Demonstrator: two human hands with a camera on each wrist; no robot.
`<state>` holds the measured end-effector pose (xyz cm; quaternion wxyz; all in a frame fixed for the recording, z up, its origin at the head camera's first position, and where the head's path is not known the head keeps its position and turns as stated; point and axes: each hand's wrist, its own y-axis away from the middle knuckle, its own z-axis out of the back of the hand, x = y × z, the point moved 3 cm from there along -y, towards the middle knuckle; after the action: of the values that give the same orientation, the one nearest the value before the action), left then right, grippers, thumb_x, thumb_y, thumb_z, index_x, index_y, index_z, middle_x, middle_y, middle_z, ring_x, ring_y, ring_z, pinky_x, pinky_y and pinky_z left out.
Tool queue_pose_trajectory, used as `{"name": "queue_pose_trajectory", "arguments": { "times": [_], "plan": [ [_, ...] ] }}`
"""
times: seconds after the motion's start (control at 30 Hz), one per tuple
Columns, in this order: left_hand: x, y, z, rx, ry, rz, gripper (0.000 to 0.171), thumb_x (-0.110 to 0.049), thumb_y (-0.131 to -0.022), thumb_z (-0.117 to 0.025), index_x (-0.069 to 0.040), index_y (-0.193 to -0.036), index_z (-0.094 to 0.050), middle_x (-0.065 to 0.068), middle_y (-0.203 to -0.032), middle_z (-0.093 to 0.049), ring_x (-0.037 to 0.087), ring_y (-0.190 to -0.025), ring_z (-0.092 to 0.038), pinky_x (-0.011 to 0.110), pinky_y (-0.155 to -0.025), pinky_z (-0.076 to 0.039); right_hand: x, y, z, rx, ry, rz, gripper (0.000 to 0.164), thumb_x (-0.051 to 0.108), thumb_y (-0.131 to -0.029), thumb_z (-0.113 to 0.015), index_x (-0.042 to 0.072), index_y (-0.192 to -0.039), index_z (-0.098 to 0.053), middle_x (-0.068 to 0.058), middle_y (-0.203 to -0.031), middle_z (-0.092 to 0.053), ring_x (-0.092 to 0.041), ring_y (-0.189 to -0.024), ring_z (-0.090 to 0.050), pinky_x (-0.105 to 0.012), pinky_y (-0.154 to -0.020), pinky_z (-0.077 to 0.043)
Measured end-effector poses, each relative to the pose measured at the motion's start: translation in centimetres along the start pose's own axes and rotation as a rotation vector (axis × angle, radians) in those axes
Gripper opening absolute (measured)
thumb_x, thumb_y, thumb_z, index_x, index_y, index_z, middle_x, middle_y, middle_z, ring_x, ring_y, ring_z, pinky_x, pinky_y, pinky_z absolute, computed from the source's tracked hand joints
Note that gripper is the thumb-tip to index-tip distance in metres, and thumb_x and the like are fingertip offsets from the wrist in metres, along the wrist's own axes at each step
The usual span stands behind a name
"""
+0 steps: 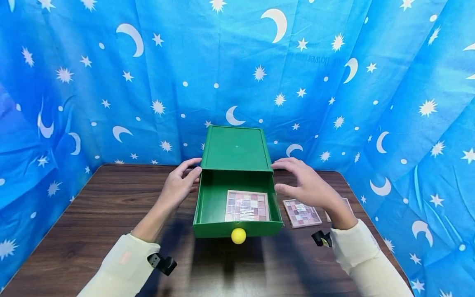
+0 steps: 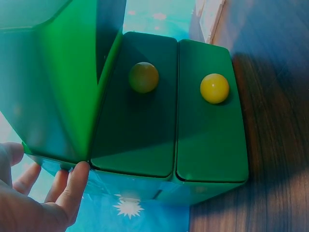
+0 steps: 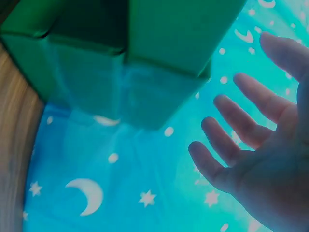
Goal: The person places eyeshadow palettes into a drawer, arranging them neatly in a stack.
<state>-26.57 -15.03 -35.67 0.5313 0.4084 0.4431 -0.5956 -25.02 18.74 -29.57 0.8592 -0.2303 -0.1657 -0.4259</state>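
A green drawer cabinet (image 1: pixel 237 148) stands on the table, its top drawer (image 1: pixel 213 230) pulled out by a yellow ball knob (image 1: pixel 238 236) side. Inside that drawer, toward the right, lies an eyeshadow palette (image 1: pixel 237 206) with many pink and brown squares. My left hand (image 1: pixel 178 183) rests its fingertips on the cabinet's left side, near the drawer opening. At the right side, my right hand (image 1: pixel 309 185) has its fingers spread, close to the cabinet wall; the right wrist view shows its palm holding nothing. Two lower drawers, one of them the bottom drawer (image 2: pixel 207 140), are closed in the left wrist view.
Right of the cabinet, a second eyeshadow palette (image 1: pixel 302 213) lies on the dark wooden table (image 1: pixel 111 206). Another palette (image 1: pixel 348 205) is partly hidden behind my right wrist. A blue curtain (image 1: pixel 178 62) with moons and stars hangs around the table's back and sides.
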Motion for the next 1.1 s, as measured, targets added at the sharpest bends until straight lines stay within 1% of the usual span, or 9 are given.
{"name": "queue_pose_trajectory", "arguments": {
  "times": [0.07,0.27,0.47,0.57,0.7,0.83,0.9,1.0,1.1],
  "plan": [
    [0.1,-0.1,0.0,-0.002,-0.005,0.001,0.050,-0.042,-0.107,-0.051,-0.022,-0.152,-0.048,0.022,-0.139,-0.057,0.036,-0.118,-0.064,0.047,-0.096,-0.059,-1.1,0.3,0.1,-0.022,0.007,-0.034,0.051,0.027,-0.097,-0.071,0.010,-0.143,-0.056,-0.013,-0.148,-0.053,-0.036,-0.141,-0.045,-0.063,-0.114,-0.039],
    [0.1,-0.1,0.1,-0.006,-0.003,-0.004,0.049,-0.041,-0.107,-0.051,-0.022,-0.152,-0.048,0.022,-0.137,-0.057,0.034,-0.116,-0.064,0.047,-0.095,-0.059,-4.3,0.9,-0.4,-0.052,0.071,-0.208,0.052,0.022,-0.098,-0.068,-0.001,-0.142,-0.054,-0.024,-0.145,-0.053,-0.044,-0.138,-0.046,-0.064,-0.113,-0.039],
    [-0.1,0.1,0.1,0.010,0.003,-0.002,0.051,-0.041,-0.107,-0.051,-0.022,-0.154,-0.046,0.022,-0.138,-0.055,0.035,-0.118,-0.063,0.047,-0.097,-0.059,-7.5,1.5,-1.9,-0.041,0.143,-0.429,0.056,0.026,-0.099,-0.066,-0.005,-0.143,-0.051,-0.032,-0.146,-0.048,-0.051,-0.138,-0.044,-0.065,-0.113,-0.038],
    [-0.1,0.1,0.1,0.015,0.004,-0.003,0.051,-0.042,-0.107,-0.051,-0.022,-0.154,-0.046,0.021,-0.138,-0.055,0.033,-0.117,-0.064,0.047,-0.097,-0.059,-8.7,1.7,-2.7,-0.031,0.203,-0.507,0.060,0.029,-0.098,-0.065,-0.006,-0.144,-0.050,-0.036,-0.145,-0.047,-0.055,-0.134,-0.045,-0.067,-0.110,-0.040],
    [-0.1,0.0,0.1,0.011,-0.002,-0.003,0.051,-0.042,-0.107,-0.050,-0.022,-0.153,-0.046,0.020,-0.137,-0.056,0.031,-0.115,-0.064,0.047,-0.096,-0.059,-10.0,2.0,-3.9,0.002,0.265,-0.585,0.067,0.034,-0.097,-0.066,-0.008,-0.146,-0.046,-0.040,-0.144,-0.044,-0.060,-0.130,-0.045,-0.070,-0.105,-0.042],
    [-0.1,0.0,0.1,0.006,-0.008,0.001,0.050,-0.042,-0.107,-0.050,-0.023,-0.153,-0.047,0.020,-0.137,-0.056,0.032,-0.116,-0.064,0.048,-0.097,-0.058,-11.2,2.3,-5.3,0.042,0.272,-0.676,0.079,0.043,-0.097,-0.065,-0.010,-0.149,-0.039,-0.043,-0.146,-0.039,-0.062,-0.129,-0.043,-0.070,-0.105,-0.042],
    [-0.1,0.0,0.1,0.008,-0.007,0.002,0.050,-0.042,-0.107,-0.051,-0.023,-0.153,-0.047,0.020,-0.138,-0.056,0.033,-0.117,-0.064,0.045,-0.096,-0.059,-11.7,2.4,-6.0,0.059,0.270,-0.713,0.084,0.047,-0.096,-0.065,-0.012,-0.149,-0.036,-0.045,-0.145,-0.038,-0.063,-0.129,-0.043,-0.070,-0.105,-0.042],
    [-0.1,0.1,0.1,0.011,0.004,0.006,0.050,-0.042,-0.107,-0.051,-0.023,-0.153,-0.046,0.020,-0.139,-0.056,0.034,-0.120,-0.063,0.040,-0.094,-0.060,-12.5,2.6,-7.1,0.098,0.259,-0.769,0.089,0.050,-0.095,-0.066,-0.013,-0.150,-0.033,-0.046,-0.143,-0.038,-0.062,-0.128,-0.044,-0.070,-0.104,-0.043],
    [-0.1,0.2,0.1,0.012,0.011,0.010,0.050,-0.041,-0.107,-0.051,-0.023,-0.153,-0.046,0.021,-0.140,-0.056,0.035,-0.120,-0.062,0.040,-0.094,-0.060,-13.1,2.8,-8.2,0.154,0.258,-0.819,0.092,0.052,-0.094,-0.066,-0.011,-0.151,-0.031,-0.045,-0.141,-0.039,-0.060,-0.124,-0.048,-0.071,-0.101,-0.046]
  ]
}}
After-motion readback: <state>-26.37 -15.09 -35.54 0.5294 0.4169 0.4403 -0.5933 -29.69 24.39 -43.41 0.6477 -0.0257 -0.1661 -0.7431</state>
